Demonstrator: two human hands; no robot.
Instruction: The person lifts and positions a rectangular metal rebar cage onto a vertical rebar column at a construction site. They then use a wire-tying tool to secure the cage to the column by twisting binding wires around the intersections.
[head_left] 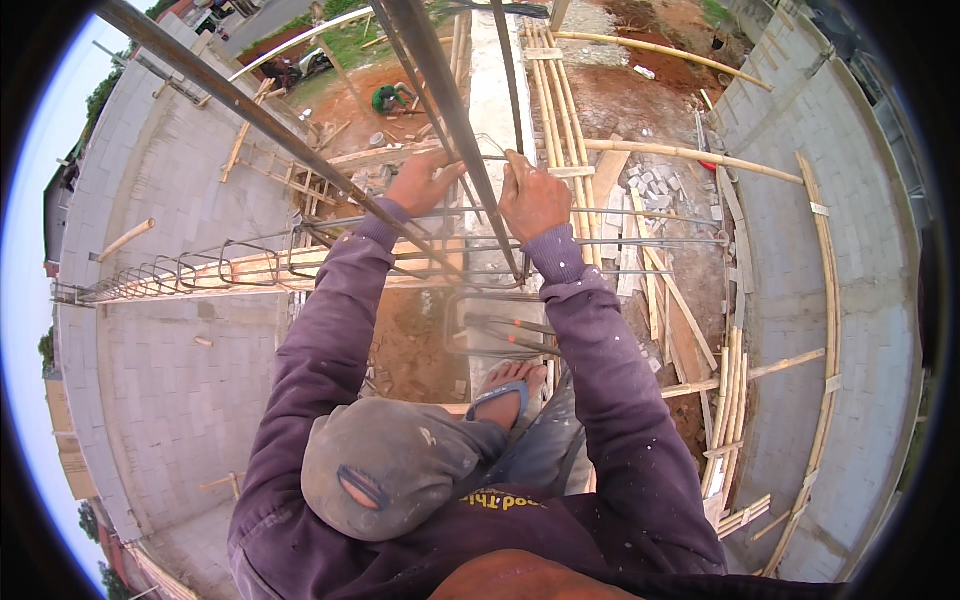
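Steel rebars (455, 120) rise steeply in front of me from the top of a concrete beam. Across them, at hand height, lies a thin bent-steel stirrup (490, 156). My left hand (424, 183) is closed on its left side, the fingertips close to the rebars. On the right side, my right hand (536, 199) pinches the stirrup with thumb and bent fingers. Part of the stirrup is hidden by the thick rebar and my fingers. Lower down, near my sandalled foot (502, 402), more bent stirrups (505, 328) look smeared, with orange marks on them.
A horizontal rebar cage (230, 262) runs left along a wooden board. Bamboo poles (562, 110) and planks stand to the right, above rubble (657, 187). Block walls (200, 400) flank both sides. Far below, a person in green (390, 97) crouches on soil.
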